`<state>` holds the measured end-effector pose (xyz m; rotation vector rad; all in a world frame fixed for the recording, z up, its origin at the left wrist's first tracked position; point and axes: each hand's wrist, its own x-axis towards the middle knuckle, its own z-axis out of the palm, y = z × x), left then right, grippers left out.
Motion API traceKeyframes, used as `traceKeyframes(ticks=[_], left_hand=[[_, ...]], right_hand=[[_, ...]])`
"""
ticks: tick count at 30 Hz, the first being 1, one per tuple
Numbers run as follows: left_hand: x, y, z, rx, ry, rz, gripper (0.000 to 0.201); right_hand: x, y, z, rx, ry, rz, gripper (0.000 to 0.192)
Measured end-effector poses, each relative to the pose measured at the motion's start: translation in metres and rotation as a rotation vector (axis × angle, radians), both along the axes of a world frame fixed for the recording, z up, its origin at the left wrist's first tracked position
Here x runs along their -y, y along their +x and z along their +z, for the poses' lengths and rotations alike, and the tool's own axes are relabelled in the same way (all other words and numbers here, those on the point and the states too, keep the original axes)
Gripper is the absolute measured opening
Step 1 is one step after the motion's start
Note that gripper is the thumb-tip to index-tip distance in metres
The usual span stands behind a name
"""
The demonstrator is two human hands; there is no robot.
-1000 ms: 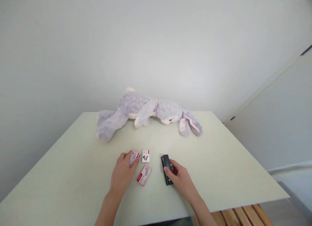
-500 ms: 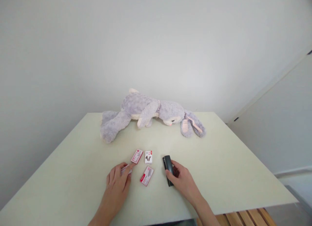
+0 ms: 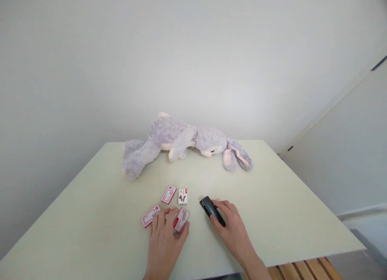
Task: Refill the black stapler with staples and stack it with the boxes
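Note:
Several small red-and-white boxes lie on the pale table (image 3: 90, 215). Two sit side by side farther out, one box (image 3: 168, 194) tilted and one box (image 3: 182, 196) showing a white face. A third box (image 3: 150, 216) lies just left of my left hand (image 3: 165, 243). The fingers and thumb of that hand close around the nearest box (image 3: 181, 220). My right hand (image 3: 234, 231) grips a black stapler (image 3: 211, 209), which lies diagonally on the table with its far end pointing left and away.
A grey plush bunny (image 3: 187, 145) lies on its side across the far part of the table, against a plain white wall. Wooden slats (image 3: 302, 270) show below the table's near right edge.
My left hand set one box down at the left, then moved right onto the nearest box. The stapler under my right hand has turned from near-straight to diagonal.

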<state>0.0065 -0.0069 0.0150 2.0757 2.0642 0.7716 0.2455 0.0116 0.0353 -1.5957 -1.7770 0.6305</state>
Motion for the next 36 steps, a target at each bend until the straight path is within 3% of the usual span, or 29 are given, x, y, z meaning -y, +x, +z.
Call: traceKeyframes(ticks=[6,8,12,17,22,27,31,36], left_hand=[[0.0,-0.002,-0.008,-0.029,0.012,0.019,0.054],[0.001,-0.002,-0.009,-0.002,0.021,0.022,0.048],[0.013,0.0,-0.012,0.034,-0.027,-0.157,0.035],[0.025,-0.002,-0.023,-0.044,-0.015,-0.36,0.063],[0.024,-0.014,-0.037,-0.097,-0.037,-0.438,0.077],[0.025,-0.016,-0.033,-0.116,-0.04,-0.47,0.07],[0.024,-0.011,-0.025,-0.106,-0.015,-0.435,0.064],[0.02,-0.013,-0.021,-0.095,-0.012,-0.392,0.057]], right_hand=[[-0.002,0.0,0.001,-0.01,-0.012,0.027,0.044],[-0.002,-0.002,-0.002,-0.016,0.0,0.032,0.046],[-0.001,-0.018,-0.009,0.033,0.02,0.029,0.051],[-0.003,-0.064,-0.001,0.087,0.032,0.103,0.042],[-0.011,-0.097,0.006,0.072,0.037,0.047,0.034],[-0.016,-0.107,0.006,0.014,0.049,-0.007,0.036],[-0.022,-0.102,0.013,-0.168,0.033,-0.091,0.031],[-0.037,-0.061,0.013,-0.731,-0.069,-0.279,0.041]])
